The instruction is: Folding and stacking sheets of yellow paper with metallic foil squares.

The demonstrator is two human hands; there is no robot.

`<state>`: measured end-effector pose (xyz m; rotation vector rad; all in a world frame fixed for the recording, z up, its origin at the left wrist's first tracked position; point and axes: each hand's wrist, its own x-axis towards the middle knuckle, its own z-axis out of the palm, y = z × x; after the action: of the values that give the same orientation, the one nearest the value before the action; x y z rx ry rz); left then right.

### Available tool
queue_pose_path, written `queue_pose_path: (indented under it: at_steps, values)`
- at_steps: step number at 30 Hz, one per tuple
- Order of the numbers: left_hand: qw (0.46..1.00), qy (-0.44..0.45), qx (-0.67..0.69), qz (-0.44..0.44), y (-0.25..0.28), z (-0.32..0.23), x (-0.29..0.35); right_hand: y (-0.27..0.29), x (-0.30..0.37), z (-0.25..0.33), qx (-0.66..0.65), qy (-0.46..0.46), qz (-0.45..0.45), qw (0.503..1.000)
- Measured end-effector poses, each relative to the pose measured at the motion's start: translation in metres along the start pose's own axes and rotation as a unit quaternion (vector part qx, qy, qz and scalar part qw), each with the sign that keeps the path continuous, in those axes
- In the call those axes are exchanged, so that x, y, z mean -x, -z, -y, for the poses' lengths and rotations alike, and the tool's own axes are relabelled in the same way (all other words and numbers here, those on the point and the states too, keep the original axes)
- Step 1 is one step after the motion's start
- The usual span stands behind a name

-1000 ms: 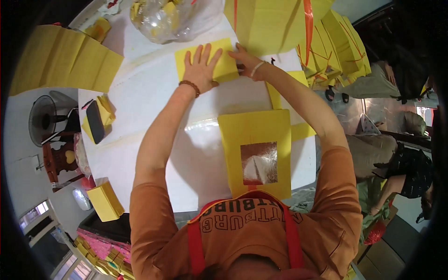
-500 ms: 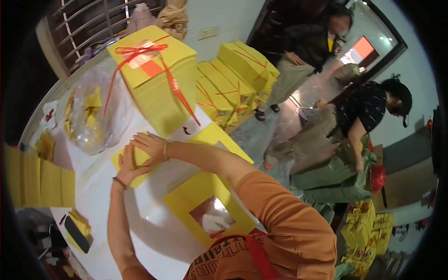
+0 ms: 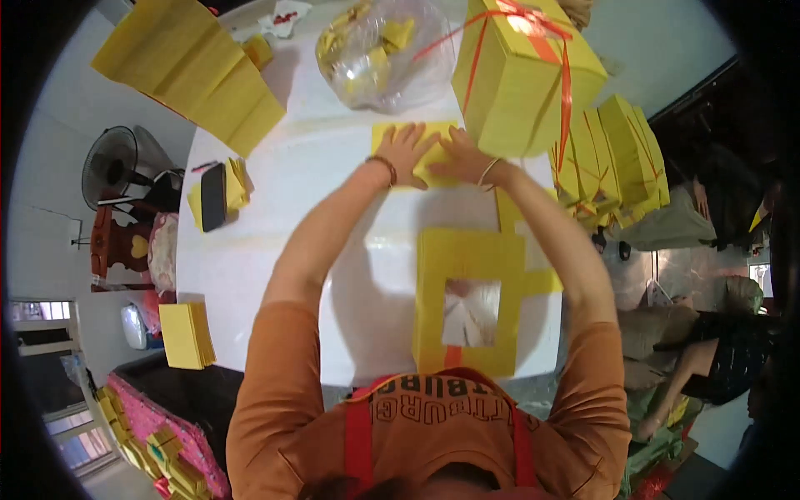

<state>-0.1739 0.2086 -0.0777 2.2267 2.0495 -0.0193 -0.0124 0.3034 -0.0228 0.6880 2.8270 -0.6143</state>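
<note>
A small yellow sheet of paper [image 3: 383, 135] lies flat on the white tabletop, mostly covered by my hands. My left hand [image 3: 404, 156] presses on its left half, palm down with the fingers spread. On its right half rests my right hand [image 3: 467, 158], the fingers flat and apart, reaching toward the left hand. Nearer to me lies a yellow stack of paper with a silvery square [image 3: 472, 310] on its face. Just past my right hand stands a tall yellow paper block [image 3: 517, 92] tied with red ribbon.
A clear plastic bag with yellow pieces [image 3: 383, 58] sits at the far side. At left are a long yellow stack [image 3: 187, 67], a black phone [image 3: 213, 197] and a small yellow stack [image 3: 185, 336]. Tied bundles [image 3: 617, 158] stand at right; a person [image 3: 708, 358] bends nearby.
The view has swung round, so the table sits squarer before me and more of the left side shows. Both hands stay on the yellow sheet, now spread slightly farther apart.
</note>
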Motion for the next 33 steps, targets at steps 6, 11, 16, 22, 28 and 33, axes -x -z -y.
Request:
queue_pose_path:
  at_steps: [6, 11, 16, 22, 28, 33]
  values:
    - [0.996, 0.026, -0.085, -0.015, 0.052, -0.021, 0.023, 0.064, 0.130, 0.011, -0.258, -0.024, 0.061, 0.964]
    - [0.964, -0.041, 0.023, -0.263, 0.093, -0.046, 0.032, 0.028, 0.182, -0.044, -0.315, -0.040, -0.064, 0.946]
    - [0.936, -0.022, 0.248, -0.249, 0.073, -0.110, 0.101, -0.026, 0.242, -0.039, -0.484, -0.094, -0.129, 0.860]
    - [0.511, 0.283, 0.808, -0.079, -0.033, -0.170, 0.199, -0.139, 0.278, -0.018, -0.707, -0.141, -0.127, 0.681]
    - [0.465, 0.263, 0.837, -0.117, -0.077, -0.194, 0.212, -0.191, 0.269, 0.006, -0.817, -0.091, -0.147, 0.550]
    - [0.431, 0.238, 0.865, -0.091, -0.049, -0.218, 0.207, -0.166, 0.275, 0.044, -0.815, -0.082, -0.130, 0.559]
